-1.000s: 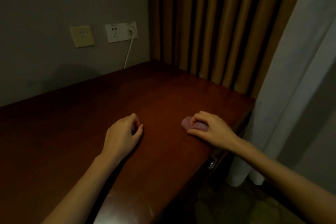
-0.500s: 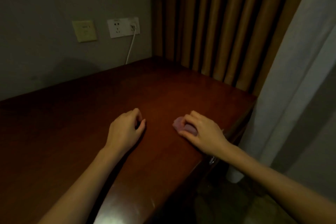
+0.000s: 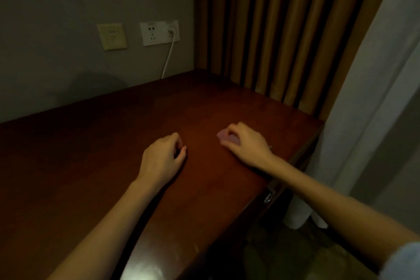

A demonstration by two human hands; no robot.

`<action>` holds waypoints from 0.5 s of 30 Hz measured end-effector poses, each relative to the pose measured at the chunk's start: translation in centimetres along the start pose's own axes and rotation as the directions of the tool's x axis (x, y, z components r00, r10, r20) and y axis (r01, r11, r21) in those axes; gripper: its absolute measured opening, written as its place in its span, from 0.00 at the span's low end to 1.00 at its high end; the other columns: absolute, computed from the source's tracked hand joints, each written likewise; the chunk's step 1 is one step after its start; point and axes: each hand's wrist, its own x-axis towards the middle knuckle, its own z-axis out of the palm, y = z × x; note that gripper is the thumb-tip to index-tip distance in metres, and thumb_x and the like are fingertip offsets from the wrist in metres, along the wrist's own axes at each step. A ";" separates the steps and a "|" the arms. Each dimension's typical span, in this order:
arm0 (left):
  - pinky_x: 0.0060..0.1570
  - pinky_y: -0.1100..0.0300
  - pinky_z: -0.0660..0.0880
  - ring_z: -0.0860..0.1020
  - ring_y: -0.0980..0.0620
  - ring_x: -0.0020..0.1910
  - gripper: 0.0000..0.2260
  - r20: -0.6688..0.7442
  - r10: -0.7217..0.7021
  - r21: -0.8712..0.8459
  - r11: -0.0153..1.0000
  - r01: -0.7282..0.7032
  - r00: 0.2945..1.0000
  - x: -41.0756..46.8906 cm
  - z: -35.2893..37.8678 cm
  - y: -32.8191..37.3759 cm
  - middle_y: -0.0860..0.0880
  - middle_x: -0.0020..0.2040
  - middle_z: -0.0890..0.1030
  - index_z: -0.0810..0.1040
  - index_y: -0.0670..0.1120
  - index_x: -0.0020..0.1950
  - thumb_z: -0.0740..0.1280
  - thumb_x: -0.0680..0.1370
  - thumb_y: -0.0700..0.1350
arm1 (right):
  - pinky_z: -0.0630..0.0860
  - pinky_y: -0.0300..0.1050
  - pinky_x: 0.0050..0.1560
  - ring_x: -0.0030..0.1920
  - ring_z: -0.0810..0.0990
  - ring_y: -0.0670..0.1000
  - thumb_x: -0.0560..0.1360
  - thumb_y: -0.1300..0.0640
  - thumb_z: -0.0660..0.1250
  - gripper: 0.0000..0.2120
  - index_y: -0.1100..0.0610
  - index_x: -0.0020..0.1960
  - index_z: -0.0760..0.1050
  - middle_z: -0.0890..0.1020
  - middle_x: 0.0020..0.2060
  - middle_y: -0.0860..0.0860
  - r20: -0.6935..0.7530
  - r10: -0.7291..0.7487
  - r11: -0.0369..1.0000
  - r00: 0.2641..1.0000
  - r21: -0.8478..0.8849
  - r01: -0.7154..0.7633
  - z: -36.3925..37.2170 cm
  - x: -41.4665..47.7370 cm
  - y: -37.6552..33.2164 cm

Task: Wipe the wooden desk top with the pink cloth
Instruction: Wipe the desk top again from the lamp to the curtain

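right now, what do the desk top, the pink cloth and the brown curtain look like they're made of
Desk top: looks like dark reddish wood or veneer with a glossy varnish; it shows soft reflections near the front edge.
Pink cloth: soft matte fabric, bunched under the right hand; weave too dim to tell.
Brown curtain: heavy matte fabric, probably, hanging in deep pleats.

Hotel room or bedroom, dimly lit. Evidence: wooden desk [image 3: 204, 109] set in a corner, grey wall [image 3: 68, 7] with socket [image 3: 159, 33], plugged-in cable [image 3: 168, 57], switch plate [image 3: 112, 36], heavy brown curtains [image 3: 284, 29], white sheer [image 3: 363, 120] beside them.
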 end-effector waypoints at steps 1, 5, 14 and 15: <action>0.31 0.63 0.64 0.73 0.56 0.36 0.05 -0.003 0.000 0.002 1.000 0.000 1.000 -0.1 0.0 0.0 0.55 0.37 0.73 0.70 0.51 0.45 0.62 0.79 0.51 | 0.69 0.41 0.43 0.45 0.72 0.44 0.74 0.43 0.65 0.10 0.47 0.49 0.71 0.72 0.45 0.45 0.061 -0.091 0.995 0.994 0.049 0.088 -0.2 -1.8 -1.3; 0.29 0.66 0.62 0.72 0.57 0.36 0.06 -0.007 0.001 0.012 1.000 0.000 1.000 -0.2 0.2 -0.2 0.56 0.37 0.72 0.68 0.52 0.44 0.62 0.79 0.51 | 0.71 0.45 0.47 0.48 0.76 0.47 0.73 0.43 0.66 0.08 0.46 0.46 0.72 0.77 0.47 0.46 0.119 -0.082 0.994 0.990 0.083 0.072 -2.6 -1.9 2.8; 0.29 0.67 0.62 0.71 0.57 0.36 0.06 -0.018 -0.012 0.021 1.000 0.012 1.000 0.9 0.3 -0.6 0.56 0.37 0.72 0.69 0.52 0.45 0.61 0.79 0.51 | 0.77 0.49 0.49 0.54 0.78 0.50 0.74 0.42 0.62 0.12 0.48 0.53 0.75 0.80 0.55 0.46 -0.025 0.215 0.976 0.976 -0.009 -0.215 1.0 11.2 5.3; 0.30 0.66 0.64 0.72 0.57 0.36 0.06 -0.020 -0.023 0.022 0.999 0.024 1.000 1.1 0.3 -0.8 0.56 0.37 0.72 0.69 0.51 0.45 0.61 0.79 0.51 | 0.76 0.49 0.50 0.54 0.78 0.49 0.74 0.42 0.63 0.12 0.47 0.53 0.75 0.80 0.54 0.46 -0.003 0.159 0.987 0.987 -0.003 -0.159 1.8 10.9 3.9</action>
